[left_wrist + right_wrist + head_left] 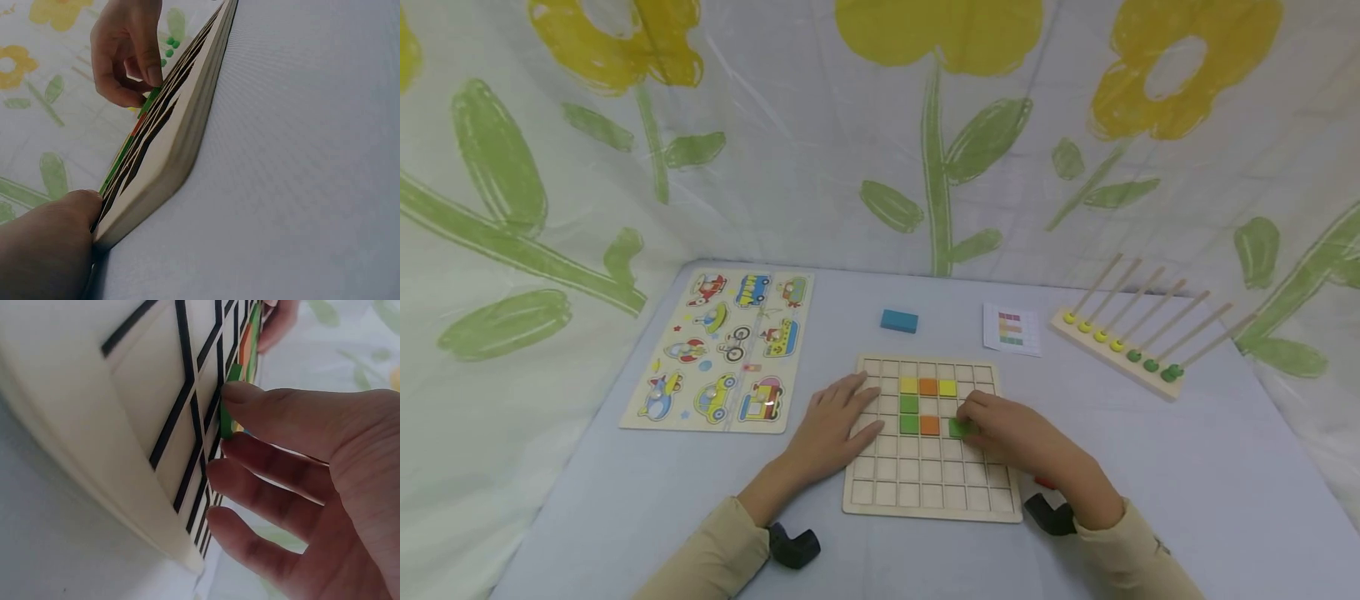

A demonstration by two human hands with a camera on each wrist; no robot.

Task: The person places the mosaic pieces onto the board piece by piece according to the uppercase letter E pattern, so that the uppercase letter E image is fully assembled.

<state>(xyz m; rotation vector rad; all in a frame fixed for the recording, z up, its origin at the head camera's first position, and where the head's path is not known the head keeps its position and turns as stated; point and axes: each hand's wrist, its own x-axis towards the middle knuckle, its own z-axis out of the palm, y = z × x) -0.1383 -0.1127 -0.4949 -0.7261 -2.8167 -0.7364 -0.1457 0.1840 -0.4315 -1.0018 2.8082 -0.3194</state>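
A wooden grid board (910,497) lies in front of me. On it sit several coloured square tiles: yellow (909,385), orange (928,387) and green (909,404). My right hand (1011,429) pinches a green tile (230,419) between thumb and forefinger, at the board's surface just right of the lower orange tile (929,426). Whether that tile is fully seated in its square cannot be told. With fingers spread, my left hand (831,425) rests on the board's left edge. In the left wrist view its thumb (81,203) touches the board's side.
Left lies a vehicle puzzle board (700,375). Behind the grid are a blue block (899,321) and a printed pattern card (1012,329). A peg rack with beads (1120,358) stands at the right. Something red (1045,482) is partly hidden under the right wrist.
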